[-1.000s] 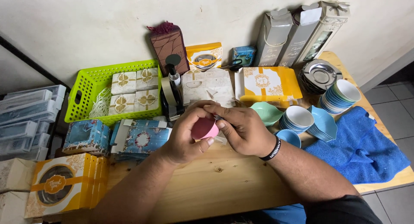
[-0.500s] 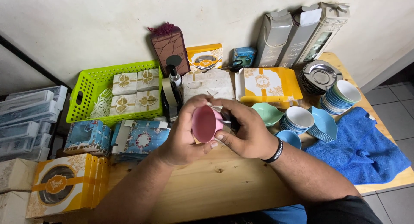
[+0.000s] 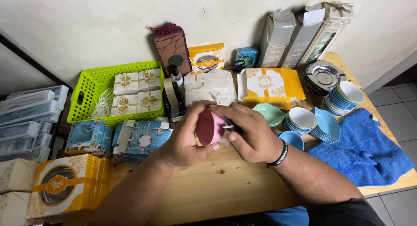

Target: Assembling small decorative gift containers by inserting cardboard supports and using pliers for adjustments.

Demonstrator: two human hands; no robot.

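Centrally, both hands w/ pink bowl (image 3: 209,127), bare wood table (image 3: 226,191) edge below

Against the wall at far right, three tall grey cardboard gift boxes (image 3: 304,32), leaning; beside them a small teal box (image 3: 246,56), an orange stand-up pouch (image 3: 206,57) and a brown tasselled box (image 3: 170,45). Further forward, a flat yellow-and-white box (image 3: 267,84) and white flat cartons (image 3: 208,87). At left, cream ribboned boxes (image 3: 135,91) inside the green basket (image 3: 89,84), blue patterned folded boxes (image 3: 139,139), orange windowed boxes (image 3: 61,187).
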